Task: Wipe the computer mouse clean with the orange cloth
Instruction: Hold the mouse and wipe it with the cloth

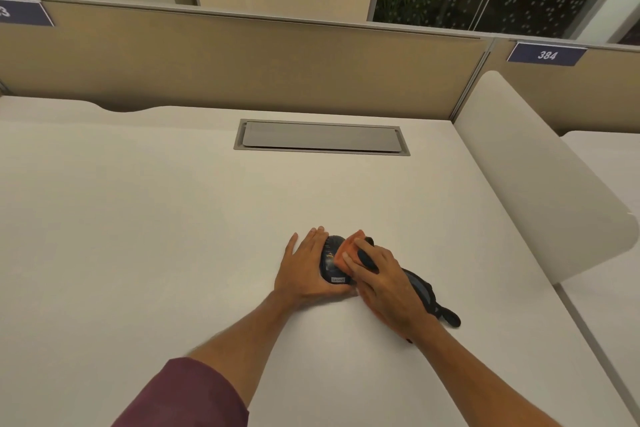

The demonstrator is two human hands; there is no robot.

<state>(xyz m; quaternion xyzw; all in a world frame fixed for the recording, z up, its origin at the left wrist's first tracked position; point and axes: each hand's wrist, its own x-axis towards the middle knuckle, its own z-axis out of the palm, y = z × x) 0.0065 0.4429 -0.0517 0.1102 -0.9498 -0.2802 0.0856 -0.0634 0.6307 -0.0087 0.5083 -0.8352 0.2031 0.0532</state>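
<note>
A dark computer mouse (331, 262) with a small white label lies on the white desk (173, 218), right of centre. My left hand (304, 269) rests against its left side and wraps its near end, holding it down. My right hand (384, 282) presses the orange cloth (349, 248) onto the mouse's right half. Most of the cloth is hidden under my fingers; a strip shows under my right palm.
A dark strap-like object (433, 298) lies just behind my right hand and wrist. A grey cable hatch (322, 137) is set into the desk farther back. A beige partition (242, 62) runs along the rear, and a white rounded divider (533, 166) stands on the right.
</note>
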